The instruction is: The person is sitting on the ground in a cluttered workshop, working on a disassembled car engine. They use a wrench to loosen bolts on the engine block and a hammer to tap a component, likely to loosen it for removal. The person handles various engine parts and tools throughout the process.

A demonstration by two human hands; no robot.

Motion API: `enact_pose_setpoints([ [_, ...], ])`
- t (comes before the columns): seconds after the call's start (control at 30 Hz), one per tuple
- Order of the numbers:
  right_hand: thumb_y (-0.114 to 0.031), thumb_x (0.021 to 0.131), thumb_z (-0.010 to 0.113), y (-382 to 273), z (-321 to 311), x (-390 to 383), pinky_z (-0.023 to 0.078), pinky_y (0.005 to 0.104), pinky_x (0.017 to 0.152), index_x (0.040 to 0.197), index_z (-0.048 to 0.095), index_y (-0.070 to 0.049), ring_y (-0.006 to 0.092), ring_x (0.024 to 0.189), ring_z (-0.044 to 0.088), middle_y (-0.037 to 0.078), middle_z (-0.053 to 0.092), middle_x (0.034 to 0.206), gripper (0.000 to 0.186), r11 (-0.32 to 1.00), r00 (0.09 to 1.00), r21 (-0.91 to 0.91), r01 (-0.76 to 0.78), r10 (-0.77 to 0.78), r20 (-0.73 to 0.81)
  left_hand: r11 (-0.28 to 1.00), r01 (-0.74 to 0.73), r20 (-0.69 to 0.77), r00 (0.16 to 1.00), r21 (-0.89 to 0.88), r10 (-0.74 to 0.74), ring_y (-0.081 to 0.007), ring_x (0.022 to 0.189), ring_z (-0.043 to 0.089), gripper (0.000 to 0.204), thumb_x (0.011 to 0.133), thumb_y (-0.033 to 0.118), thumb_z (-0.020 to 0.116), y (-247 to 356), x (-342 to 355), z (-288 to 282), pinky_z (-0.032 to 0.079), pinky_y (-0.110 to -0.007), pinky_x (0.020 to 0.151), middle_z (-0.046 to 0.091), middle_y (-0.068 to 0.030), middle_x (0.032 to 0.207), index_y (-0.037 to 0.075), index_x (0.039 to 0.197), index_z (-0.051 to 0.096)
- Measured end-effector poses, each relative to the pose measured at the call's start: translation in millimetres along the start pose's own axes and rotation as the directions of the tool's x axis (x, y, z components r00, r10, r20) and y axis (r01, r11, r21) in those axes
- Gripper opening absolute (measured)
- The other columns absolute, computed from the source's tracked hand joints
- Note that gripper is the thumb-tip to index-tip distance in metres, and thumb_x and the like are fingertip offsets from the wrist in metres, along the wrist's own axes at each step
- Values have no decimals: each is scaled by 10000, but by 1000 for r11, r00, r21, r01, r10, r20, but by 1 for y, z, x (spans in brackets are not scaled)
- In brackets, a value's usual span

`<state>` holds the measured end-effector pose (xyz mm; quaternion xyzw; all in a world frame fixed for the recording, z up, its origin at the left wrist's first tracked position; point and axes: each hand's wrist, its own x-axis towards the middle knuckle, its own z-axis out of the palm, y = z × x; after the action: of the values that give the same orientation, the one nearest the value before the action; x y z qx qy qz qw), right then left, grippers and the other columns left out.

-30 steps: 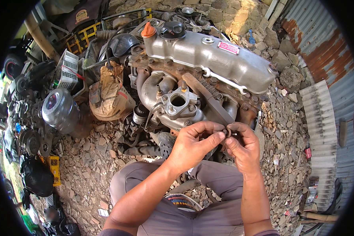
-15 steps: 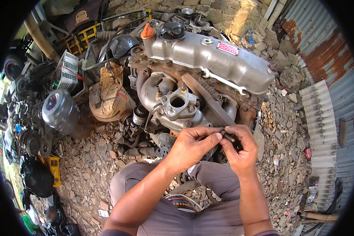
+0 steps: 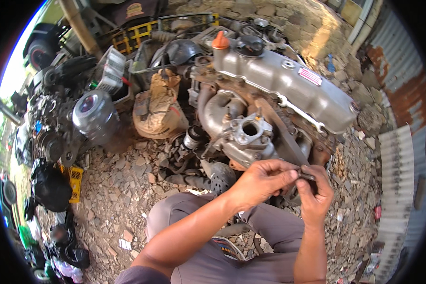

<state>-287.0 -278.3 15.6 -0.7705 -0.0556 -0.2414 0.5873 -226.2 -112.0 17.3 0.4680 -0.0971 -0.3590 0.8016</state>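
Note:
My left hand (image 3: 265, 182) and my right hand (image 3: 318, 189) meet in front of an engine, above my right knee. My right thumb and fingers are closed on a small dark bolt-like metal piece (image 3: 308, 176). The left thumb and forefinger pinch at its near end; what exactly lies between them is too small to make out. Beyond the hands is the intake manifold (image 3: 252, 150) with an open round port. A long flat brown bar (image 3: 280, 128) leans across the engine, its lower end close behind my fingers. A combination wrench (image 3: 300, 113) rests along the silver valve cover (image 3: 270, 71).
A brown paper sack (image 3: 158, 113) and a large clear plastic bottle (image 3: 95, 116) stand left of the engine. A white basket (image 3: 111, 71), yellow crate (image 3: 74, 183) and black bags (image 3: 51, 185) lie farther left. Corrugated sheets (image 3: 395, 189) line the right side. Broken stone covers the ground.
The view has swung left, so the scene sits farther right and lower. Both hands remain together at the small metal piece, which now lies more level in the right fingers.

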Motion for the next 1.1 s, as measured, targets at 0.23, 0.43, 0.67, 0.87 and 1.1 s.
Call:
enact_pose_setpoints([
  [0.23,-102,854,752,-1,3,-4,453,235,757,1097,655,26,106,873,556,57,559,1028,291,988,999,152,-33,26,48,995,12,73,997,-99,-5,-80,718,541,310,898,190,725,2,-3,-8,447,-238,622,640,-24,826,-8,1129,668],
  [0.43,-204,867,752,7,-10,-13,403,169,581,1284,565,7,52,686,508,49,579,984,504,940,995,333,-77,91,-28,941,-79,76,991,-328,110,-138,677,643,207,887,87,707,33,-9,-17,537,-274,622,682,-64,831,11,1077,675],
  [0.67,-208,965,627,18,-43,11,306,166,468,1293,561,-17,17,564,407,21,582,924,385,916,941,395,-67,189,-279,863,-502,-542,712,53,447,-100,688,597,163,933,107,649,110,-2,-116,530,-253,604,653,-43,883,2,1056,634],
  [0.87,-170,966,620,34,-50,16,306,166,458,1242,584,-10,12,562,407,24,563,889,321,916,898,361,-176,299,-322,931,-285,-762,543,228,353,-75,627,560,194,868,125,706,86,55,-192,471,-215,529,645,-21,817,15,1018,653],
  [1.1,-173,965,626,39,-54,14,309,165,462,1245,587,-5,9,563,400,24,550,883,329,922,884,321,-217,325,-337,856,-150,-755,414,494,508,-78,613,531,282,830,168,724,73,89,-211,433,-222,553,628,-18,765,-5,1048,678],
])
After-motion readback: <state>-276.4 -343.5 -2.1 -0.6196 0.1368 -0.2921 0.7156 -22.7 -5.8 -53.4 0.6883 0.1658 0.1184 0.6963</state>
